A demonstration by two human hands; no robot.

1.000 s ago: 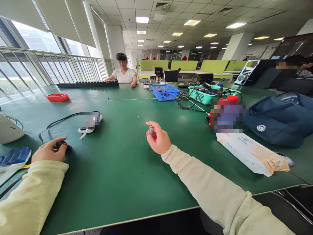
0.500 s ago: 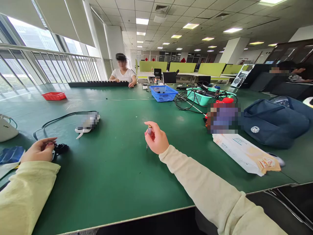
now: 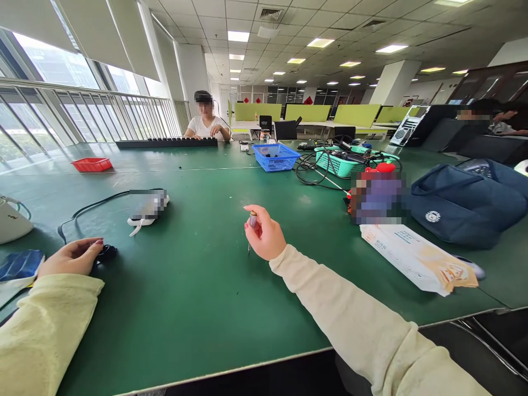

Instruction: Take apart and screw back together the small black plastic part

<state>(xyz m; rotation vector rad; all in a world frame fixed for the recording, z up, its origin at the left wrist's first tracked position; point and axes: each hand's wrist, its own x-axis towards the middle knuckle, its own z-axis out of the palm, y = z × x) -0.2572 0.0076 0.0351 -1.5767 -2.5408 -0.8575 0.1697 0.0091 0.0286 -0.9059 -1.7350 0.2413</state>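
Observation:
My right hand (image 3: 265, 234) is closed around a small screwdriver (image 3: 253, 219), held upright over the middle of the green table (image 3: 177, 330), its thin shaft pointing down. At the left, my left hand (image 3: 72, 257) is closed, thumb and fingertips pinched together beside a small black coiled object (image 3: 108, 253). Whatever lies between those fingertips is too small to make out. Beyond it, a white device (image 3: 149, 210) with a dark strap rests on the table.
A red tray (image 3: 92, 164), a blue basket (image 3: 275, 158) and a green basket of cables (image 3: 338, 163) stand farther back. At the right are a white packet (image 3: 412, 256) and a navy bag (image 3: 462, 206). A person (image 3: 207, 122) sits across the table behind a long black strip (image 3: 167, 143).
My left hand has shifted slightly right, its fingertips now nearer the black coiled object. The person opposite has raised a hand. My right hand has hardly moved.

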